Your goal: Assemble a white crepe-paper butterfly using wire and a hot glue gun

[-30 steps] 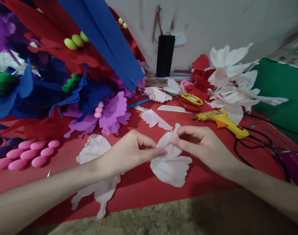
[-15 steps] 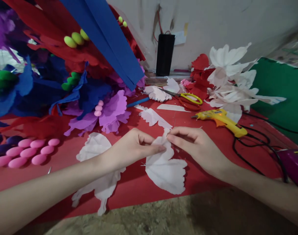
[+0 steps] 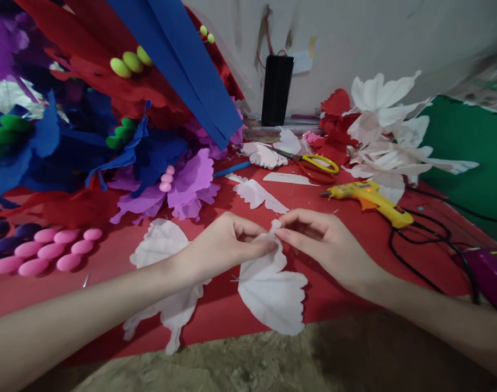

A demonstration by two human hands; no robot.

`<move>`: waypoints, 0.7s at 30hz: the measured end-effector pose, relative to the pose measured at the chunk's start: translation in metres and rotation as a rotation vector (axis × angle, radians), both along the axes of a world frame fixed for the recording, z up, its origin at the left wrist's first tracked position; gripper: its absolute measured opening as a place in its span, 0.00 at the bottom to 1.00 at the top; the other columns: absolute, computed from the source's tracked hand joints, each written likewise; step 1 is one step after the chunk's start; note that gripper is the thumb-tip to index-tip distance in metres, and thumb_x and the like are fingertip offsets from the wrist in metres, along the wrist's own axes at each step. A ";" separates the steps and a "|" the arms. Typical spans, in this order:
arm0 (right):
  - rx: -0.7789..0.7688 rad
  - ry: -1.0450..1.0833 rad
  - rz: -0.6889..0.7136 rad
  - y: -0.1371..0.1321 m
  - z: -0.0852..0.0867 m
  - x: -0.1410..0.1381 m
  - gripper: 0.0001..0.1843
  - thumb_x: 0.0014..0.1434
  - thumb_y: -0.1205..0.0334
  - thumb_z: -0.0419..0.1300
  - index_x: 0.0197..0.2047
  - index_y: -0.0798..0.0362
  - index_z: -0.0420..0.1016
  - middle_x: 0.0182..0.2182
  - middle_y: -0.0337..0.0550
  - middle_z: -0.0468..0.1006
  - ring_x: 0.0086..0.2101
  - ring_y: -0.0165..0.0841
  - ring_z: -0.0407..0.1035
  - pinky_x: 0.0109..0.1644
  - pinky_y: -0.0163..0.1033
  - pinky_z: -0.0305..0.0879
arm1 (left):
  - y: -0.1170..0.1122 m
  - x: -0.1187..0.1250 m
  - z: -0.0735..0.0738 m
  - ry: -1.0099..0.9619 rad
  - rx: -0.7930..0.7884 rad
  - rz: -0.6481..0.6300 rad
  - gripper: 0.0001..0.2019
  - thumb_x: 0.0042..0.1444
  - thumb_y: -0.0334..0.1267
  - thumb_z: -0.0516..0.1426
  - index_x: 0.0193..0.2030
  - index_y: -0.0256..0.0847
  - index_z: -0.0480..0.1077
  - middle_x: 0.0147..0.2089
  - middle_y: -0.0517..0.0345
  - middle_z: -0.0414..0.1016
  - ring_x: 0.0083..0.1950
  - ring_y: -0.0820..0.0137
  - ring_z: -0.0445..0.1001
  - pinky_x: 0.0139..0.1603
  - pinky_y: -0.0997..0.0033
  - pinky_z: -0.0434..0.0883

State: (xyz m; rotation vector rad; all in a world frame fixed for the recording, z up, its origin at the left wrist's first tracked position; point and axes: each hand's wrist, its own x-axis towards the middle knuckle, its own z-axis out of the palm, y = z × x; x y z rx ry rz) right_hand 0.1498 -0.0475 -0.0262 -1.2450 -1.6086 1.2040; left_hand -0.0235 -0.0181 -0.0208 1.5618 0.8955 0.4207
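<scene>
A white butterfly-wing cutout (image 3: 272,296) with scalloped edges and faint crease lines hangs over the table's front edge. My left hand (image 3: 235,239) pinches its upper part between thumb and fingers. At the narrow tail at its top, my right hand (image 3: 313,234) has thumb and fingertips closed on the material. Thin wire-like ends (image 3: 234,280) poke out at the wing's left side. Under my left forearm lies a second white cutout (image 3: 162,239), partly covered by the arm. Just beyond my hands is a scalloped white scrap (image 3: 256,194).
A yellow glue gun (image 3: 368,198) with a black cord lies right, near scissors (image 3: 319,163). Pink oval pieces (image 3: 50,250) sit at left below blue, red and purple cutouts (image 3: 191,179). A phone (image 3: 277,90) leans at the back. White cutouts (image 3: 385,120) pile up by a green panel (image 3: 460,158).
The wing has swung slightly left and lower, and its narrow tip now shows upright between my hands. Both hands keep their pinch in nearly the same place.
</scene>
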 end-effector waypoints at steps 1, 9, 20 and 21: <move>0.003 -0.014 0.002 0.000 0.001 0.000 0.11 0.54 0.56 0.56 0.31 0.57 0.69 0.26 0.39 0.70 0.26 0.20 0.64 0.30 0.25 0.63 | 0.000 0.000 0.000 -0.003 0.002 0.005 0.16 0.48 0.46 0.55 0.19 0.36 0.67 0.19 0.67 0.52 0.22 0.80 0.49 0.21 0.78 0.47; 0.001 -0.077 0.101 0.000 0.002 0.001 0.12 0.52 0.56 0.56 0.30 0.57 0.64 0.27 0.38 0.68 0.25 0.20 0.60 0.27 0.25 0.59 | -0.001 -0.001 -0.002 -0.009 0.053 0.063 0.17 0.49 0.47 0.54 0.17 0.37 0.64 0.19 0.68 0.48 0.22 0.79 0.46 0.21 0.77 0.45; -0.040 -0.076 0.050 0.007 0.001 0.005 0.12 0.50 0.56 0.56 0.29 0.57 0.64 0.26 0.38 0.67 0.27 0.20 0.64 0.31 0.24 0.62 | 0.000 0.000 -0.005 0.031 0.015 0.079 0.19 0.48 0.48 0.56 0.15 0.39 0.57 0.18 0.69 0.47 0.20 0.80 0.45 0.20 0.76 0.44; -0.037 -0.075 0.038 0.007 0.001 0.005 0.12 0.50 0.56 0.56 0.29 0.57 0.63 0.26 0.38 0.67 0.27 0.20 0.64 0.30 0.24 0.62 | 0.000 0.000 -0.006 0.035 0.011 0.078 0.21 0.48 0.48 0.56 0.15 0.39 0.54 0.17 0.70 0.46 0.20 0.81 0.44 0.20 0.76 0.43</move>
